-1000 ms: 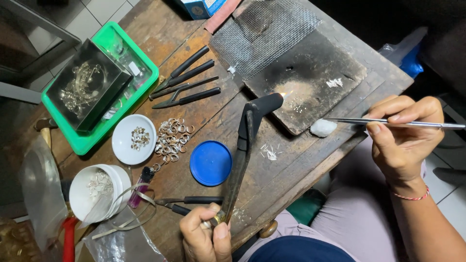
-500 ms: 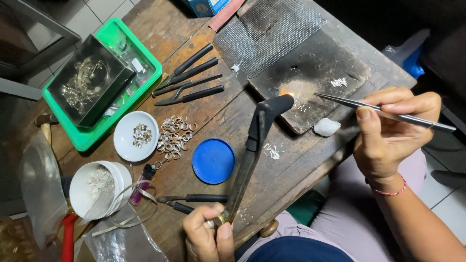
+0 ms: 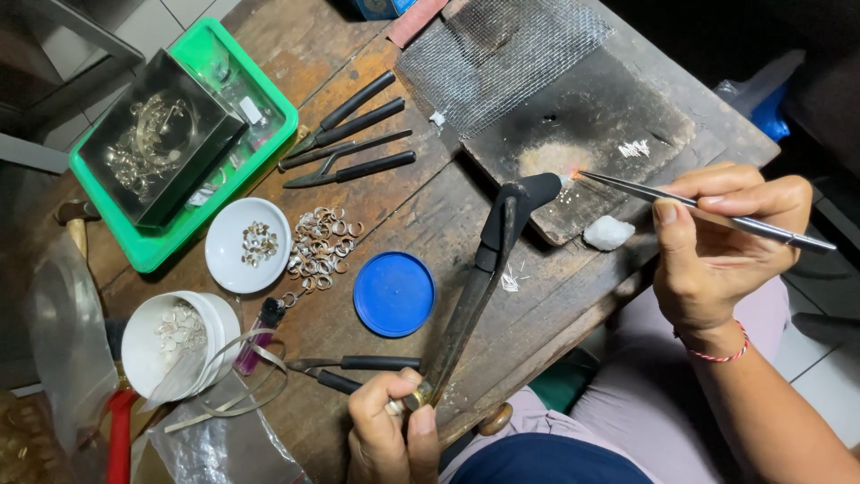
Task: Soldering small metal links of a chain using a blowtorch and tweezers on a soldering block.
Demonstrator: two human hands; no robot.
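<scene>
My right hand (image 3: 717, 251) has come in from 3 o'clock toward the middle of the charred block (image 3: 582, 134), and the tweezers (image 3: 699, 211) it pinches now point their tips right at the torch (image 3: 502, 260) nozzle. A second ago those tips hung out past the counter (image 3: 403, 215) edge; now they sit just beside a small orange glow on the pale scorched patch of the block. The torch has swung up too, so its black head lies over the block's near edge instead of short of it. My left hand (image 3: 390, 430), at 6 o'clock, is clenched around the torch's brass base with the thumb on top.

I read this as the flame and the tweezers meeting on the tiny piece, which is too small for me to make out. The work seems to have gone from lining up to heating.

The white lump (image 3: 607, 233) lies just at 5 o'clock of the glow, near the block's edge. The blue lid (image 3: 394, 293), the loose rings (image 3: 321, 251) and the white dish (image 3: 248, 245) lie at 9 o'clock, well apart from the heat.
</scene>
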